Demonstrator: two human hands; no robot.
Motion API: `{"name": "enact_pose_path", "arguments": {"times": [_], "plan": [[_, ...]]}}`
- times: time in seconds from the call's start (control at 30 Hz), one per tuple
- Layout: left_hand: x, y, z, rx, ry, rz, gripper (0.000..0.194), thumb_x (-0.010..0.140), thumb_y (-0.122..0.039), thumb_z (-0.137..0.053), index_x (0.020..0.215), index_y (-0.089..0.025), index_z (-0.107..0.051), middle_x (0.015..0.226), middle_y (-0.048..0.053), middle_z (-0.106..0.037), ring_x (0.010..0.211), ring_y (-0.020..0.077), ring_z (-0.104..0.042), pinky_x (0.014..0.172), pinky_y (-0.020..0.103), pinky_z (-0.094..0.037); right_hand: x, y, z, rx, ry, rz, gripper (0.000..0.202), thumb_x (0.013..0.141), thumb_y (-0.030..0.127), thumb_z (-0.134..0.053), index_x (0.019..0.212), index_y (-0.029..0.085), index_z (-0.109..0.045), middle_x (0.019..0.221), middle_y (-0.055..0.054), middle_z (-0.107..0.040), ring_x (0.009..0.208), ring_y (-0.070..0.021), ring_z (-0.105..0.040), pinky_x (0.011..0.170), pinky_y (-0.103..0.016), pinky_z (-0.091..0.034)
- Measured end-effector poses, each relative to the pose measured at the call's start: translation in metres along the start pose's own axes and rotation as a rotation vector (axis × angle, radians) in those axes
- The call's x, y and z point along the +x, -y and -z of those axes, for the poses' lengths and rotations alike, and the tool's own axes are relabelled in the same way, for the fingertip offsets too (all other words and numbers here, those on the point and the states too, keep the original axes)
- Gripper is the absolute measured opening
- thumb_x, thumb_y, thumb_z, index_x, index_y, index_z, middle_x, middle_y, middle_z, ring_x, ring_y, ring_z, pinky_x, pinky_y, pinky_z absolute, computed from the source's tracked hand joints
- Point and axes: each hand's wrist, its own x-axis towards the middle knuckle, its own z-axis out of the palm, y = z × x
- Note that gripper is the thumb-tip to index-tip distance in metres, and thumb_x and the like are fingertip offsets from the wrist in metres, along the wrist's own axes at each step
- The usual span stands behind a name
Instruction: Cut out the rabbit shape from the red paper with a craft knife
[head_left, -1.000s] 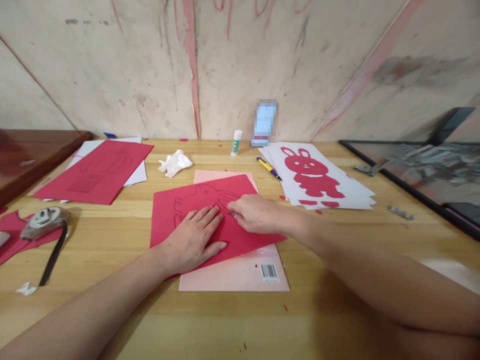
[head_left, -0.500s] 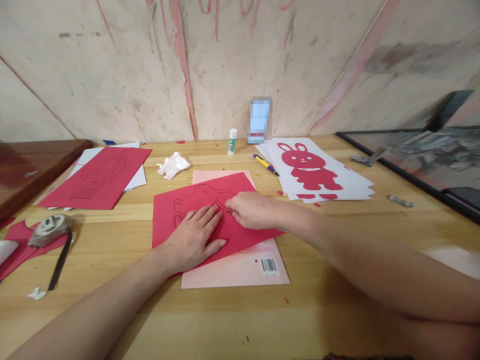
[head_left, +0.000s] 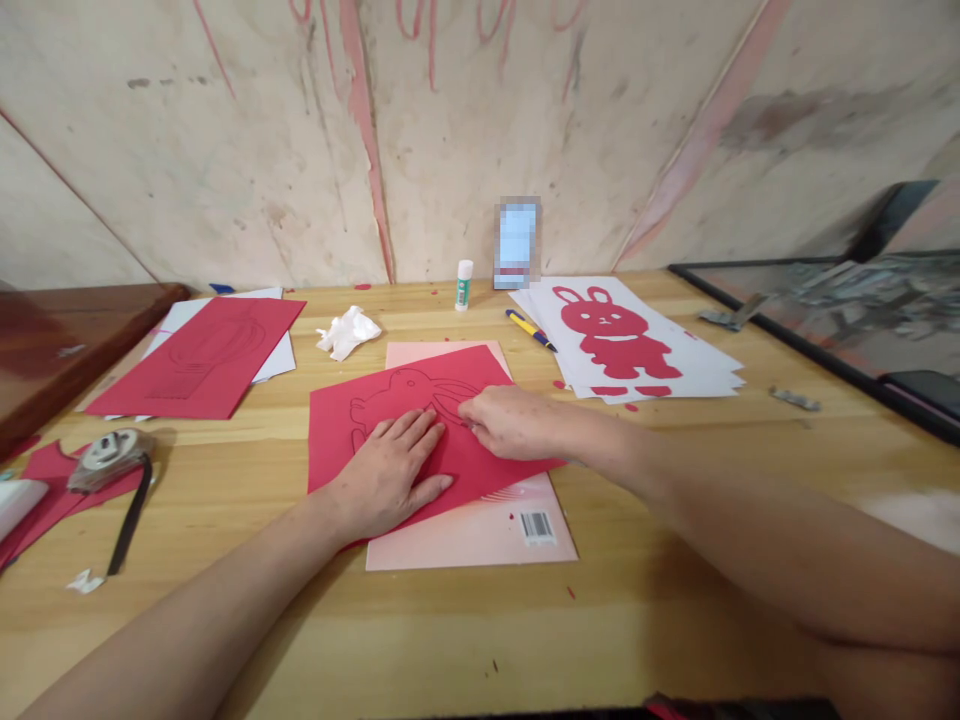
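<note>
A red paper sheet [head_left: 480,480] with a rabbit drawn on it in dark line lies tilted across a pink booklet [head_left: 472,545] that has a barcode. My left hand [head_left: 394,465] rests flat on the sheet, fingers stretched over the lower part of the drawing. On the right, my right hand [head_left: 506,420] is closed in a pinch by the rabbit's ears, its fingertips low against the paper. Whatever it grips is mostly hidden by the fingers; only a small dark tip shows.
Behind stand a glue stick [head_left: 463,286] and a phone [head_left: 517,243], near crumpled tissue [head_left: 348,332] and a yellow-blue pen [head_left: 531,331]. White sheets with a red rabbit [head_left: 622,345] lie right; a red sheet [head_left: 199,365] and tape measure [head_left: 110,460] lie left.
The view has shifted slightly. My right hand has moved a little to the right along the rabbit's ears; my left hand stays in place on the sheet.
</note>
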Motion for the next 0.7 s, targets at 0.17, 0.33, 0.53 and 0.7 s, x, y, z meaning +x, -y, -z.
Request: {"name": "enact_pose_path", "arguments": {"times": [0.17,0.33,0.53,0.7], "plan": [[0.0,0.0,0.0,-0.016,0.009,0.018,0.065,0.096,-0.058,-0.03,0.143,-0.012,-0.038,0.15,0.015,-0.035,0.138,0.0309,-0.033,0.108,0.05,-0.033,-0.002,-0.003,-0.004,0.003,-0.055,0.036,0.025,0.088,0.017,-0.041,0.094,0.015,-0.065,0.089,-0.011,-0.069,0.074,-0.0191,-0.059,0.056,-0.028,-0.03],[-0.002,-0.001,0.003,-0.067,0.023,0.053,0.067,0.096,-0.06,-0.027,0.143,-0.013,-0.037,0.152,0.014,-0.031,0.14,0.0304,-0.03,0.11,0.05,-0.031,-0.01,-0.012,-0.011,0.139,-0.22,-0.017,0.022,0.089,0.021,-0.04,0.089,0.017,-0.062,0.084,-0.008,-0.067,0.071,-0.0163,-0.056,0.056,-0.027,-0.029],[-0.006,0.009,0.01,-0.112,0.007,0.063,0.064,0.096,-0.058,-0.029,0.142,-0.014,-0.039,0.151,0.012,-0.033,0.141,0.0272,-0.029,0.113,0.048,-0.028,-0.021,-0.02,-0.02,0.295,-0.278,-0.123,0.018,0.092,0.027,-0.042,0.095,0.019,-0.059,0.086,-0.005,-0.066,0.073,-0.0158,-0.056,0.058,-0.026,-0.03],[-0.006,0.018,0.012,-0.106,0.029,0.091,0.064,0.095,-0.059,-0.031,0.143,-0.018,-0.037,0.152,0.011,-0.033,0.141,0.0278,-0.028,0.113,0.051,-0.027,-0.025,-0.016,-0.02,0.283,-0.277,-0.161,0.018,0.093,0.025,-0.041,0.096,0.019,-0.057,0.087,-0.006,-0.066,0.076,-0.0169,-0.058,0.058,-0.027,-0.03]]}}
